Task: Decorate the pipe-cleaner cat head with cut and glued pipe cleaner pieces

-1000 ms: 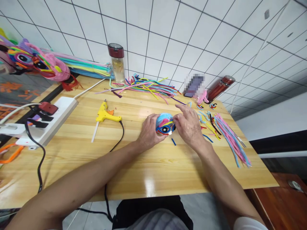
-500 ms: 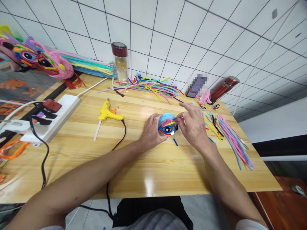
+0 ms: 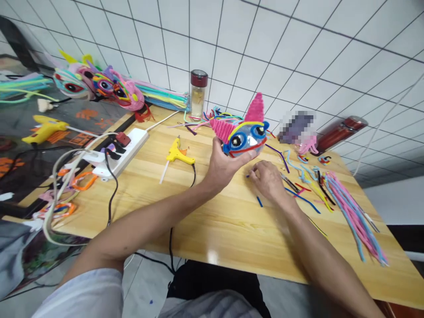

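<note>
My left hand (image 3: pixel 223 165) grips a pipe-cleaner animal head (image 3: pixel 247 139) from below and holds it above the table, its face turned toward me. The head has two pink ears, blue-ringed black eyes, a yellow brow band, a white triangular nose and a red mouth line. Lower, just over the wood, my right hand (image 3: pixel 268 179) has its fingers curled together, and a small blue pipe-cleaner piece shows at their tips. Another short blue pipe-cleaner piece (image 3: pixel 259 202) lies on the tabletop below that hand.
A yellow glue gun (image 3: pixel 179 154) lies left of my hands, beside a white power strip (image 3: pixel 124 152). Pink and blue pipe cleaners (image 3: pixel 354 216) lie at right. Along the wall stand a glass bottle (image 3: pixel 198 95) and finished heads (image 3: pixel 106 86); a red flask (image 3: pixel 342 132) leans there.
My left hand has raised the head off the table and tilted its face up, bringing its pink ears into view. My right hand has come away from it and dropped to the table. The view has shifted left.
</note>
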